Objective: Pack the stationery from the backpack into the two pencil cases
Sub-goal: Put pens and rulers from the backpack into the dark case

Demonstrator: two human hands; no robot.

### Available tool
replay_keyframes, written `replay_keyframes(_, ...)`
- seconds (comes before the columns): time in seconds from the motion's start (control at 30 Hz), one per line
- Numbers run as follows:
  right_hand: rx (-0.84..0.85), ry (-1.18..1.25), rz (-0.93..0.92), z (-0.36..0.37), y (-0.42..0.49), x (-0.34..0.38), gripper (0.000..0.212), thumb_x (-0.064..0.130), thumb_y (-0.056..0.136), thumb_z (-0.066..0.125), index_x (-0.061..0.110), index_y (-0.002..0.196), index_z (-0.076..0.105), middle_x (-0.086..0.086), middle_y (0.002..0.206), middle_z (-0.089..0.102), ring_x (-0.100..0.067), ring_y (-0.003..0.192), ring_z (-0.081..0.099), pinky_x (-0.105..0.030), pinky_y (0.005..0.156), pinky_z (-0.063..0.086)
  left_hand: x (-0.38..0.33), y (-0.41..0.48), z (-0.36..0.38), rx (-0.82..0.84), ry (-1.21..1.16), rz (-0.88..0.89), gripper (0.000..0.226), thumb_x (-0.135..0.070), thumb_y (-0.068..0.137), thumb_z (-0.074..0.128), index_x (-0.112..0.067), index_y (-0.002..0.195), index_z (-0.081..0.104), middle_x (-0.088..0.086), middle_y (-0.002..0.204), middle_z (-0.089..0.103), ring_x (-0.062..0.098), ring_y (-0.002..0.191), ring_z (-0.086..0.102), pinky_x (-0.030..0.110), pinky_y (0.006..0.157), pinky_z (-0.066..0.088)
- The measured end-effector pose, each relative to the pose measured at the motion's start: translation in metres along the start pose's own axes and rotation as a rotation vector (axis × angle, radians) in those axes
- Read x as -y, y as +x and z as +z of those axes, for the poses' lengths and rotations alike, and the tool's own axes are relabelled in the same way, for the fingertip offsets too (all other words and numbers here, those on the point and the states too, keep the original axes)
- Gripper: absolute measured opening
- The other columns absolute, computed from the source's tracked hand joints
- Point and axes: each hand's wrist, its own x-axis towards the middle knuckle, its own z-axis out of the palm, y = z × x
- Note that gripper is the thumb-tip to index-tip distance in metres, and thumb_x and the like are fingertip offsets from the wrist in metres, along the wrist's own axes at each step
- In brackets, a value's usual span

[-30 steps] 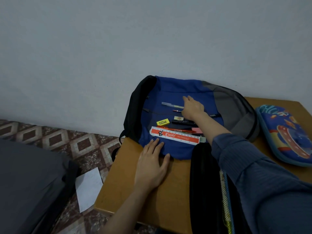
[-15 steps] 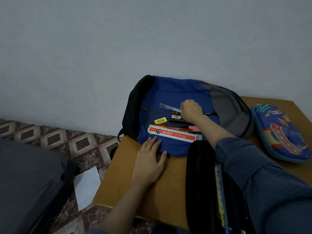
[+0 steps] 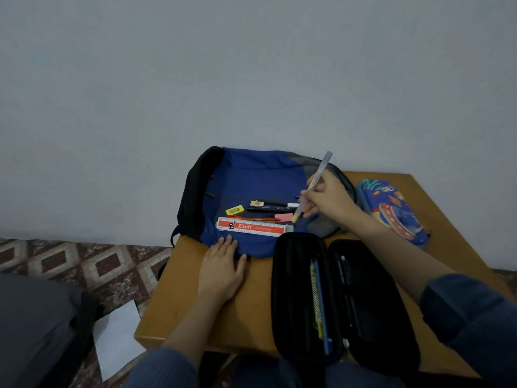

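Dim, flat, bluish light (soft shadows); edges bowed.

At 12 o'clock I read the backpack (image 3: 251, 175) as matt woven cloth, blue and grey, lightly creased. The surface (image 3: 179, 303) under it looks like smooth wood with a dull sheen. At 5 o'clock the black case (image 3: 291, 275) seems to be matt fabric, inside and out. At 2 o'clock the blue case (image 3: 391, 211) has a smooth printed shell with a faint gloss. The ruler (image 3: 251, 226) looks like glossy plastic. The pen (image 3: 316, 183) in the right hand (image 3: 327, 200) is frosted, translucent plastic. At 8 o'clock I see matt white paper (image 3: 117, 340) on the patterned tile floor (image 3: 84, 264). The sleeve (image 3: 470, 317) is ribbed cloth.
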Motion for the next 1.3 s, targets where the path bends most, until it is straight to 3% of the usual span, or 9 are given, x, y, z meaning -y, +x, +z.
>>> replay_keyframes(0.17, 0.000, -0.053, 0.115, -0.030, -0.029, -0.016, 0.024, 0.013, 0.098, 0.046, 0.009, 0.075, 0.049, -0.012, 0.068, 0.060, -0.015, 0.048, 0.060, -0.023, 0.045, 0.054, -0.043, 0.008, -0.018, 0.086, 0.107, -0.020, 0.055, -0.047, 0.098, 0.026, -0.010, 0.134, 0.045, 0.012, 0.144, 0.041, 0.026, 0.133, 0.036, 0.040, 0.114, 0.022)
replay_keyframes(0.33, -0.011, -0.091, 0.172, -0.050, -0.051, -0.028, 0.004, 0.003, 0.092, 0.054, 0.002, 0.089, 0.053, -0.012, 0.073, 0.056, -0.022, 0.063, 0.062, -0.026, 0.053, 0.058, -0.090, -0.022, -0.007, 0.146, -0.106, 0.239, 0.057, -0.047, 0.096, 0.038, -0.018, 0.144, 0.031, 0.002, 0.155, 0.018, 0.021, 0.141, 0.020, 0.036, 0.116, 0.018)
replay_keyframes(0.43, -0.009, -0.046, 0.145, -0.062, -0.058, -0.035, 0.052, -0.006, 0.088, 0.056, 0.019, 0.128, 0.035, -0.014, 0.077, 0.053, -0.026, 0.066, 0.061, -0.034, 0.054, 0.059, -0.102, -0.038, 0.010, 0.253, -0.039, 0.341, 0.060, -0.053, 0.094, 0.034, -0.030, 0.147, 0.019, -0.006, 0.157, 0.010, 0.013, 0.145, 0.006, 0.041, 0.117, -0.005)
replay_keyframes(0.53, -0.003, -0.043, 0.138, -0.073, -0.065, -0.039, 0.080, -0.010, 0.086, 0.055, 0.036, 0.140, 0.019, -0.019, 0.077, 0.054, -0.030, 0.071, 0.061, -0.039, 0.058, 0.059, -0.099, -0.042, 0.023, 0.252, 0.093, 0.361, 0.061, -0.059, 0.094, 0.025, -0.037, 0.147, 0.007, -0.010, 0.158, 0.005, 0.009, 0.145, -0.003, 0.044, 0.114, -0.016)
replay_keyframes(0.63, -0.021, -0.074, 0.180, -0.082, -0.067, -0.042, 0.059, -0.008, 0.088, 0.053, 0.018, 0.138, 0.033, -0.023, 0.083, 0.056, -0.028, 0.062, 0.059, -0.032, 0.049, 0.058, -0.098, -0.042, 0.026, 0.227, 0.100, 0.363, 0.062, -0.063, 0.092, 0.021, -0.038, 0.147, 0.006, -0.011, 0.157, 0.005, 0.008, 0.145, -0.004, 0.042, 0.112, -0.017)
replay_keyframes(0.8, -0.086, -0.115, 0.183, -0.089, -0.066, -0.053, 0.039, 0.002, 0.095, 0.048, 0.015, 0.131, 0.043, -0.017, 0.082, 0.060, -0.009, 0.042, 0.060, -0.024, 0.042, 0.054, -0.101, -0.045, 0.027, 0.225, 0.125, 0.351, 0.082, -0.073, 0.072, -0.003, -0.039, 0.147, 0.002, -0.012, 0.157, 0.003, 0.008, 0.144, -0.006, 0.043, 0.113, -0.013)
replay_keyframes(1.03, -0.206, -0.169, 0.105, -0.085, -0.058, -0.058, 0.043, 0.001, 0.093, 0.051, 0.012, 0.133, 0.042, -0.015, 0.080, 0.060, -0.017, 0.065, 0.059, -0.024, 0.044, 0.055, -0.106, -0.047, 0.025, 0.238, 0.105, 0.299, 0.062, -0.060, 0.093, 0.024, -0.038, 0.147, 0.002, -0.013, 0.157, 0.000, 0.009, 0.144, -0.007, 0.045, 0.115, 0.013)
replay_keyframes(1.2, -0.233, -0.275, 0.044, -0.078, -0.050, -0.062, 0.042, 0.002, 0.091, 0.054, 0.012, 0.130, 0.041, -0.004, 0.063, 0.056, -0.031, 0.080, 0.066, -0.049, 0.069, 0.058, -0.110, -0.047, 0.025, 0.225, 0.108, 0.269, 0.062, -0.059, 0.093, 0.024, -0.037, 0.147, 0.004, -0.012, 0.157, 0.001, 0.011, 0.145, -0.006, 0.044, 0.114, 0.015)
replay_keyframes(1.3, -0.240, -0.298, 0.055, -0.076, -0.050, -0.064, 0.039, 0.001, 0.090, 0.054, 0.013, 0.125, 0.041, -0.016, 0.071, 0.059, -0.029, 0.071, 0.063, -0.053, 0.071, 0.056, -0.110, -0.046, 0.024, 0.232, 0.096, 0.270, 0.062, -0.059, 0.093, 0.025, -0.037, 0.147, 0.005, -0.012, 0.157, 0.002, 0.011, 0.145, -0.006, 0.043, 0.114, 0.016)
